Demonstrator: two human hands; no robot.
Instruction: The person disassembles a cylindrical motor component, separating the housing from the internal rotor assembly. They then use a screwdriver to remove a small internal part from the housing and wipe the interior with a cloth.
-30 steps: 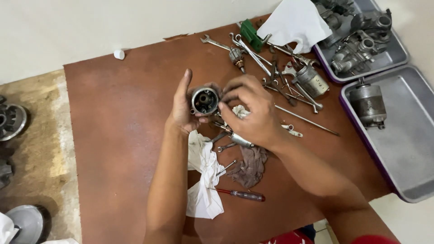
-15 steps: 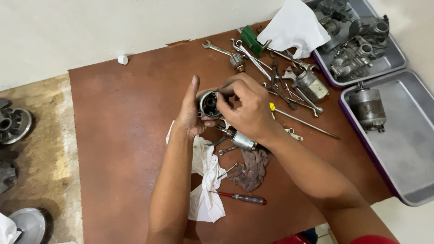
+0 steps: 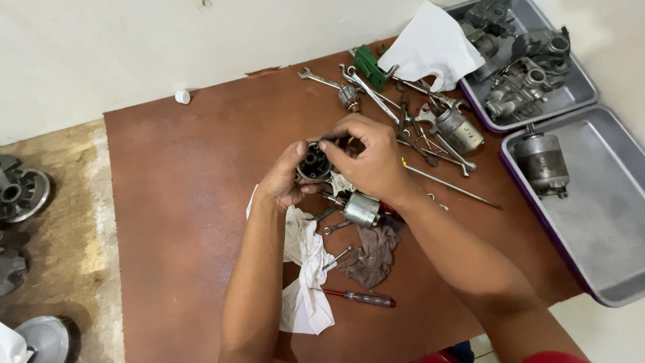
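Observation:
My left hand (image 3: 285, 180) holds a small round metal motor part (image 3: 313, 163) from its left side, above the brown board (image 3: 181, 202). My right hand (image 3: 368, 158) reaches over the part from the right, fingertips pinching at its top rim. Just below the hands lie a shiny metal cylinder (image 3: 361, 209), a white rag (image 3: 306, 269) and a brownish rag (image 3: 369, 254). A red-handled screwdriver (image 3: 359, 298) lies nearer to me.
Wrenches and loose tools (image 3: 396, 111) are scattered beyond my right hand, with a white cloth (image 3: 433, 47) and a green piece (image 3: 367, 66). Two grey trays (image 3: 605, 222) at the right hold engine parts and a motor body (image 3: 541, 163). Metal wheels (image 3: 20, 193) lie on the floor at left.
Both hands stay on the round part and have turned it slightly; my left thumb has come down from pointing up, and my right fingers have shifted to its top rim.

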